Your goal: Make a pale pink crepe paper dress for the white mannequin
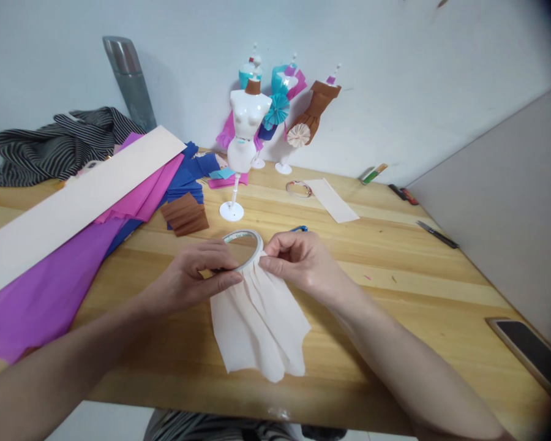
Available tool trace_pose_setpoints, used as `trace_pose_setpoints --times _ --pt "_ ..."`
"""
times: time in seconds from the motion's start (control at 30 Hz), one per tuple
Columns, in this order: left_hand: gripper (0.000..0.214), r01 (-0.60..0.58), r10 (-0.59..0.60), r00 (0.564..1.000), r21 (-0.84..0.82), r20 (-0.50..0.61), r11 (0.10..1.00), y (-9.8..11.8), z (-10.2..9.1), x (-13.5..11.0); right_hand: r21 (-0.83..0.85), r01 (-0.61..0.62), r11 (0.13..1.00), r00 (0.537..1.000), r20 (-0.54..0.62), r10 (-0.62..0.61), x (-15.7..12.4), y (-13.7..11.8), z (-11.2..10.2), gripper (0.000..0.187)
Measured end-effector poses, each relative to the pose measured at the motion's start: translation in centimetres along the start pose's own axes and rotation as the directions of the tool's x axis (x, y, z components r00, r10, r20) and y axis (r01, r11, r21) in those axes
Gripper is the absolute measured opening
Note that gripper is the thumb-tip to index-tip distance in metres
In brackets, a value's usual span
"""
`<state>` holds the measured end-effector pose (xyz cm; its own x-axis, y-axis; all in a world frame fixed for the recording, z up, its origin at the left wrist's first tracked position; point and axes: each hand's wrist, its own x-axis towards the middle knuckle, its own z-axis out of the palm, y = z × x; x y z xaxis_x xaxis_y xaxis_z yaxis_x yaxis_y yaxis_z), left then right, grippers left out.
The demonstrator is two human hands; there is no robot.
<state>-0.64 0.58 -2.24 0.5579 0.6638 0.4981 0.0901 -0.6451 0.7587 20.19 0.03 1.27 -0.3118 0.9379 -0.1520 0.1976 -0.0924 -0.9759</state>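
Observation:
My left hand [190, 278] grips a white tape roll [243, 245], thumb and fingers closed around its near rim. My right hand [298, 260] pinches the gathered top of a cream pleated paper piece [259, 321], right beside the roll. The paper fans out flat on the wooden table [395, 288] toward me. Both hands meet at the top edge of the paper. A blue handle tip [299, 229] peeks out behind my right hand.
A white mannequin stand [243, 141] rises behind the roll, dressed mannequins [298, 104] against the wall. Purple, blue and brown crepe paper [133, 208] and a long cream strip [73, 202] lie left. A phone [530, 352] sits front right; a knife [436, 234], pens [404, 194], a second tape ring [298, 188].

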Motion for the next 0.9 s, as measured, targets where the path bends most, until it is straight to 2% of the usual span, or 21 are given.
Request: trace_pose_setpoints --times 0.2,0.33,0.5,0.63,0.77,0.9 --pt "0.014 -0.011 0.011 0.999 -0.001 0.041 1.000 0.4 0.0 0.1 -0.018 -0.035 0.999 0.999 -0.040 0.034 0.2 0.3 0.3 0.035" --pt "0.013 -0.013 0.015 0.999 -0.045 0.049 0.999 0.3 0.0 0.0 0.077 -0.032 0.997 0.999 0.035 0.029 0.4 0.3 -0.1 0.040" --pt "0.012 -0.017 0.016 1.000 -0.070 -0.016 0.997 -0.1 0.1 -0.1 0.098 -0.030 0.995 0.992 0.126 0.017 0.5 0.0 -1.0 0.033" --pt "0.014 0.005 -0.006 1.000 -0.058 -0.029 0.998 -0.4 0.0 -0.2 0.047 -0.015 0.999 0.999 0.040 0.013 0.2 -0.3 -1.0 0.032" --pt "0.011 0.011 -0.012 1.000 -0.040 -0.016 0.999 -0.5 0.0 -0.4 -0.007 0.051 0.999 0.997 -0.057 -0.052 -0.2 -0.6 -0.4 0.032" --pt "0.010 0.040 -0.040 0.999 -0.038 0.005 0.998 -0.6 0.0 -0.4 -0.091 0.113 0.989 0.992 -0.055 -0.118 -0.6 -0.9 -0.1 0.027"
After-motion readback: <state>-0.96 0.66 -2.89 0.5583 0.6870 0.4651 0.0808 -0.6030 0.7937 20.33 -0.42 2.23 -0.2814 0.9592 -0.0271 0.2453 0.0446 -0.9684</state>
